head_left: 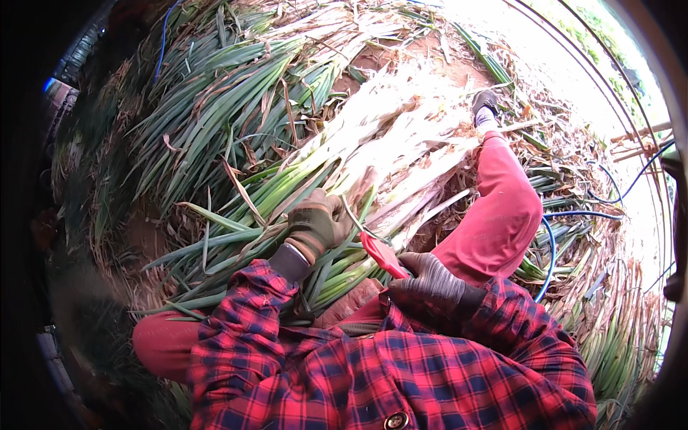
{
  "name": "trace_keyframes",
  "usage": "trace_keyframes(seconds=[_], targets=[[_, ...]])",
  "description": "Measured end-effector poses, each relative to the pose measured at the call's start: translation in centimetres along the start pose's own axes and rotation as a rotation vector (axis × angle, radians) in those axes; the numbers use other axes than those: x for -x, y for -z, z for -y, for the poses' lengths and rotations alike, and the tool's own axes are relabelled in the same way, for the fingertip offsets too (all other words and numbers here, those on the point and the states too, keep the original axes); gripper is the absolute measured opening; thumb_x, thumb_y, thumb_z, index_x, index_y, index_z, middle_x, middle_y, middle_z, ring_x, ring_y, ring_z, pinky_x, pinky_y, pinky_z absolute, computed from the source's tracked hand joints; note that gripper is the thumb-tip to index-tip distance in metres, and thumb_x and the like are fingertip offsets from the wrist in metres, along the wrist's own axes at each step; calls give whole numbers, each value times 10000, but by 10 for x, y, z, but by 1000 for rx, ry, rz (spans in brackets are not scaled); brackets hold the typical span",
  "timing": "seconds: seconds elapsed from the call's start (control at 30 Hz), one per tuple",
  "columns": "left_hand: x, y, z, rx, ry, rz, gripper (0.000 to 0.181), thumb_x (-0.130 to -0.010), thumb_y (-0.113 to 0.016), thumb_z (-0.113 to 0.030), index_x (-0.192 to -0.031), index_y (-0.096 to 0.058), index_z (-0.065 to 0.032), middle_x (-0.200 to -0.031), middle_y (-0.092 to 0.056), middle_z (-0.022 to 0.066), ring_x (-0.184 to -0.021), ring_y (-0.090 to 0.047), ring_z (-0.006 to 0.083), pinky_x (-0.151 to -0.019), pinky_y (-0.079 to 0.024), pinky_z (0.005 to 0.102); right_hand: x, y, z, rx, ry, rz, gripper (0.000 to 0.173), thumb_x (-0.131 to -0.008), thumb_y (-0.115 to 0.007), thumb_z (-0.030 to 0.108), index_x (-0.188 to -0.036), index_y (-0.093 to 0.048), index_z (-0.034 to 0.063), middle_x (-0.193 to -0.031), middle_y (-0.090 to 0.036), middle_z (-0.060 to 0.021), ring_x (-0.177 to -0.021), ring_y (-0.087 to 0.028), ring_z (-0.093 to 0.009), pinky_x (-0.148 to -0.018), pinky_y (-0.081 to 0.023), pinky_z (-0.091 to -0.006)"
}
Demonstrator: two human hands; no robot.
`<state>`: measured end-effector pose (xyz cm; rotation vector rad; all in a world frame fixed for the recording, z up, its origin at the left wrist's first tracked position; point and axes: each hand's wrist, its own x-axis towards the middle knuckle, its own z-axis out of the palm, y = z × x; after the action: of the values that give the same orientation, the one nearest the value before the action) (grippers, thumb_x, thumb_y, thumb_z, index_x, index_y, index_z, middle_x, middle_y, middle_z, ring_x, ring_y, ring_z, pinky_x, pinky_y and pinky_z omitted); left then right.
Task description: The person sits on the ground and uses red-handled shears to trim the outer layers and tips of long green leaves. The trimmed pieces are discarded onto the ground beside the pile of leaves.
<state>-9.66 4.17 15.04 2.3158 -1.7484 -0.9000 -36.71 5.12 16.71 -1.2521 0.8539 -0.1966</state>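
My left hand (317, 220), in a brown-green knitted work glove, is closed around leaves of a large bunch of long green onions or leeks (290, 177). The pale stems (387, 129) of the bunch spread away from me towards my outstretched foot. In my right hand (430, 277), gloved in striped grey, is a red-handled tool (382, 255). Its thin curved metal end points towards my left hand, above the stalks. More green leaves (344, 274) lie in front of my lap, between my legs.
Another heap of green onion plants (220, 102) covers the ground at the upper left. My right leg (500, 199) borders the bunch. A blue hose or cord (552, 252) curves along the right, near more piled plants (607, 344). Bare soil (451, 64) shows beyond the stems.
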Motion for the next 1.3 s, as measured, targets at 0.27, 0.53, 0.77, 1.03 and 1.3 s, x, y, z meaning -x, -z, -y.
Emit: trace_keyframes(seconds=[0.27,0.53,0.77,1.03,1.3], targets=[[13,-3,-8,-208,-112,-153,472,-811,-690,-573,-1004,-698,-143,-1054,-602,169,-967,-641,357,-813,-512,472,-27,45,26,-200,-176,-102,231,-903,-701,223,-956,-591,26,-620,-517,13,-426,-442,-61,-382,-362,-233],[25,-15,-17,-444,-257,-241,403,-835,-685,-465,-1078,-665,-144,-1085,-578,167,-959,-623,364,-793,-494,509,-73,72,11,-95,-188,-219,251,-864,-740,256,-905,-632,33,-648,-529,-4,-500,-538,-113,-442,-436,-281],[29,-31,-18,-582,-293,-214,268,-867,-627,-305,-1041,-673,-107,-1115,-585,166,-981,-612,324,-822,-468,456,-105,94,15,-243,-175,-437,230,-853,-752,198,-871,-603,23,-650,-531,-27,-468,-513,-136,-381,-419,-302],[23,-56,-14,-711,-371,-385,175,-859,-573,-194,-943,-658,-64,-1054,-595,216,-919,-597,342,-719,-465,427,-119,102,6,-211,-186,-459,249,-842,-765,208,-900,-620,14,-658,-550,-41,-484,-532,-138,-411,-430,-316],[28,-43,-14,-827,-462,-481,381,-911,-534,-202,-1247,-601,-35,-968,-602,189,-801,-602,321,-669,-465,398,-147,136,24,-251,-234,-458,282,-821,-794,263,-868,-616,49,-656,-550,-46,-489,-532,-165,-406,-434,-319]])
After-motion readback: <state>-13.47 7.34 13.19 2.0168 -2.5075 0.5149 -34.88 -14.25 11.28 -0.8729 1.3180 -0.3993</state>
